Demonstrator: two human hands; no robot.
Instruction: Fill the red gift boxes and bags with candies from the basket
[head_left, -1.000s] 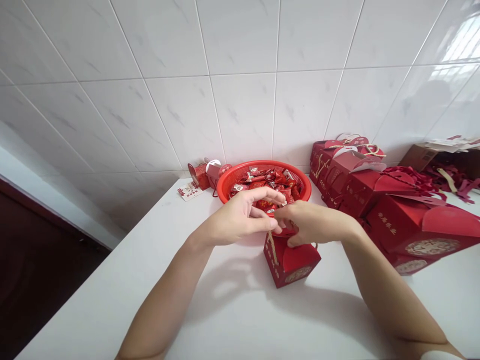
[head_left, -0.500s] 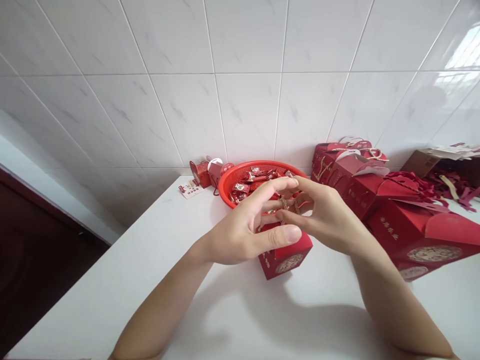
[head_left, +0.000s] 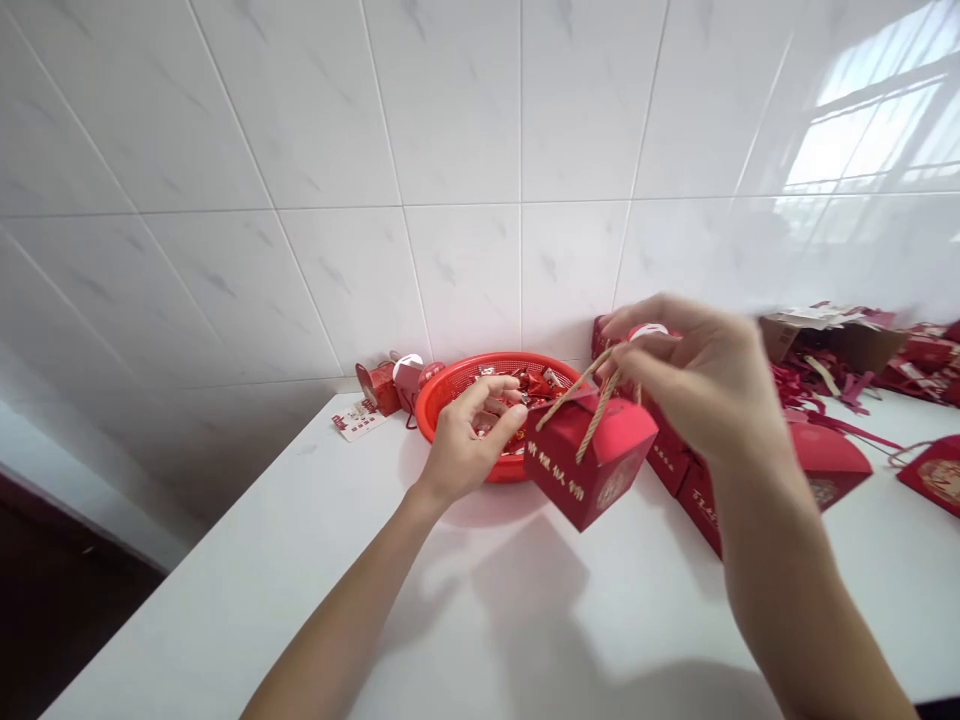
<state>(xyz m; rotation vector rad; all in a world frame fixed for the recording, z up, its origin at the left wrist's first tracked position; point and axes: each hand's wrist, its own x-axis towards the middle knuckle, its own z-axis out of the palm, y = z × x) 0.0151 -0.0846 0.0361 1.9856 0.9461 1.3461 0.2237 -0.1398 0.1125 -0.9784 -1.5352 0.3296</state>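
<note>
Off the table hangs a small red gift box with gold characters, tilted, by its twisted rope handles. My right hand pinches those handles above the box. My left hand is just left of the box, fingers curled but apart, with nothing in it. Behind my left hand sits a red plastic basket filled with wrapped candies.
Several red boxes stand at the right, partly behind my right arm. Farther back are a cardboard box and red ribbons. Small red containers and a card lie left of the basket, by the tiled wall.
My right hand has lifted the red box off the table by its handles and moved right. My left hand has come away from the handles to the left. The view has turned right.
</note>
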